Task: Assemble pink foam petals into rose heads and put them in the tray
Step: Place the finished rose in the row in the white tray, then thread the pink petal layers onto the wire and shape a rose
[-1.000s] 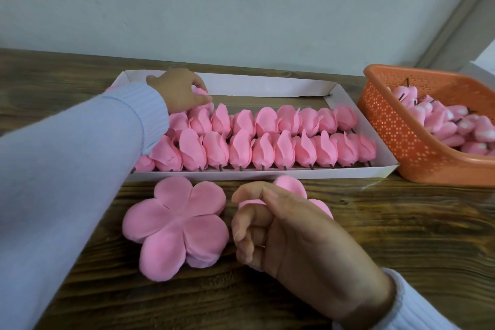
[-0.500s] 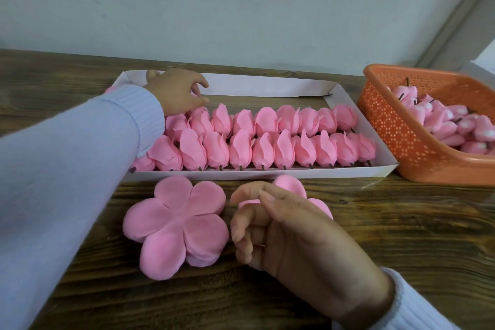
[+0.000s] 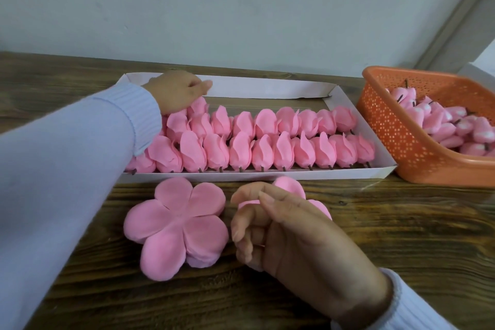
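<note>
- Rose heads (image 3: 267,139) fill two full rows in the white cardboard tray (image 3: 267,88), each one lying with its dark stem toward the near wall. A big part of the work looks done.
- One more rose head (image 3: 198,106) lies at the left end behind these rows and begins a third row. The far strip of the tray to its right is bare, so I judge that more heads are needed.
- Left hand (image 3: 174,94) is over this last rose head and touches it from above. Its fingers are loosely bent, not wrapped round the head.
- Right hand (image 3: 294,236) rests on the wooden table (image 3: 375,236) in front of the tray. Thumb and forefinger pinch the edge of a flat petal piece (image 3: 290,187), which is mostly hidden under the hand.
- Just beside it, a stack of five-lobed foam petals (image 3: 176,225) lies flat, not yet rolled.
- Orange basket (image 3: 401,142) at the right holds many pink buds on stems (image 3: 442,126), so material is left.
</note>
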`<action>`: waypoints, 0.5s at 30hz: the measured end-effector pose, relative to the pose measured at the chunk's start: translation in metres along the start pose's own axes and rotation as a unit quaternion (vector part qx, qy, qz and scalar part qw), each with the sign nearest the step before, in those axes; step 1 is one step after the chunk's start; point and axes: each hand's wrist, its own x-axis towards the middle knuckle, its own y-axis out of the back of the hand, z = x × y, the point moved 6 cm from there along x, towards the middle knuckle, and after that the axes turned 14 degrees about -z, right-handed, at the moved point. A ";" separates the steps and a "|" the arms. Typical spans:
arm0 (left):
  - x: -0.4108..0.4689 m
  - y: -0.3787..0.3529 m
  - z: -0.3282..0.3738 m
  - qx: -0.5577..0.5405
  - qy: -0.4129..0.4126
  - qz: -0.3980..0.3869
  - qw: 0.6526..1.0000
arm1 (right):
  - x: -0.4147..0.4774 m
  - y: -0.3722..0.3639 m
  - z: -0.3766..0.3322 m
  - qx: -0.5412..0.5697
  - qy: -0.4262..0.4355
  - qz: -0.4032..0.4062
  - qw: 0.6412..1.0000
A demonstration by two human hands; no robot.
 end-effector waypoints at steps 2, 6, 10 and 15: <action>-0.003 0.011 -0.003 -0.006 0.027 0.035 0.999 | 0.000 0.000 0.000 -0.001 0.000 -0.002 1.000; -0.014 0.042 -0.008 -0.041 0.060 0.120 0.990 | 0.000 0.000 0.000 -0.002 0.003 -0.005 1.000; -0.038 0.071 0.002 -0.162 0.038 0.242 0.956 | 0.000 0.000 0.001 0.003 0.008 -0.007 1.000; -0.078 0.087 0.041 -0.429 -0.021 0.316 0.846 | -0.001 0.005 -0.007 0.005 0.067 0.017 0.998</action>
